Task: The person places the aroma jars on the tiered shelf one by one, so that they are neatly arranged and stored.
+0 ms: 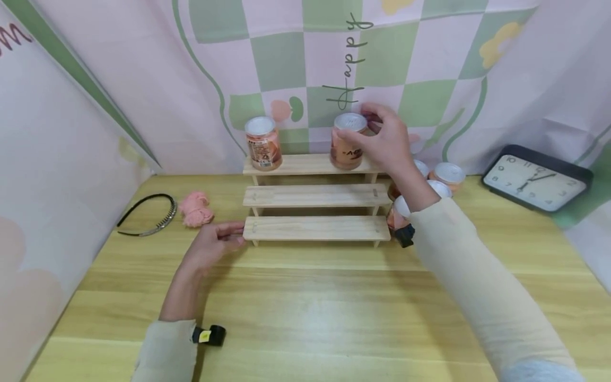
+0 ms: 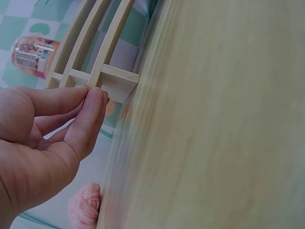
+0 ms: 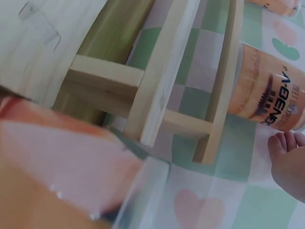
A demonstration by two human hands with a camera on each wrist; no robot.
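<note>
A three-tier wooden display rack point(image 1: 317, 228) stands on the table against the cloth backdrop. My left hand point(image 1: 214, 245) pinches the left end of its lowest tier between thumb and fingers, as the left wrist view shows. On the right part of the top tier stands an orange-labelled can point(image 1: 347, 151) with a pale lid. My right hand point(image 1: 387, 139) grips this can near its lid, thumb in front and fingers behind. Another such can point(image 1: 264, 146) stands upright on the top tier's left end, barcode side forward. The middle and lowest tiers are bare.
Several more lidded cans point(image 1: 448, 175) stand right of the rack, partly behind my right forearm. A black clock point(image 1: 537, 178) leans at the far right. At left lie a black headband point(image 1: 164, 225) and a pink yarn bundle point(image 1: 195, 209).
</note>
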